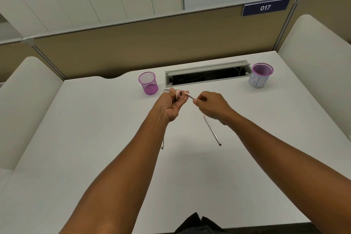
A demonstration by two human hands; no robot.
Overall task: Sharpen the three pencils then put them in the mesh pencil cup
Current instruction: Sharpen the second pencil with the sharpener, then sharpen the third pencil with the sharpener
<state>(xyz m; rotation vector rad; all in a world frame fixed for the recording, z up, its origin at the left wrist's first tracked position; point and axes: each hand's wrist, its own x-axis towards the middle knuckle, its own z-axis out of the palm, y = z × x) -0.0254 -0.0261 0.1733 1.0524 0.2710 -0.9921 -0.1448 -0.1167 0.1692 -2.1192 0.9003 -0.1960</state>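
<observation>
Nearest the camera, at the near edge of the tabletop [95, 157], a dark scrap of the person's clothing shows, and two bare forearms reach out from there toward the middle. Both hands meet above the middle of the tabletop: the left hand [171, 105] is closed around a small pink sharpener [179, 93], and the right hand [210, 106] pinches the pencil [190, 96] whose tip sits in it, so sharpening looks to be under way on this one. A second pencil [212, 130] lies loose on the tabletop just below the right hand, its tip already pointed (whether freshly cut I cannot tell). A third pencil [162, 143] pokes out from under the left forearm, mostly hidden. Toward the far edge, left of the cable slot [206, 74], the mesh pencil cup [148, 82] stands upright and appears empty, so no pencil seems delivered yet; a second cup [260, 78] with a paper label stands far right.
</observation>
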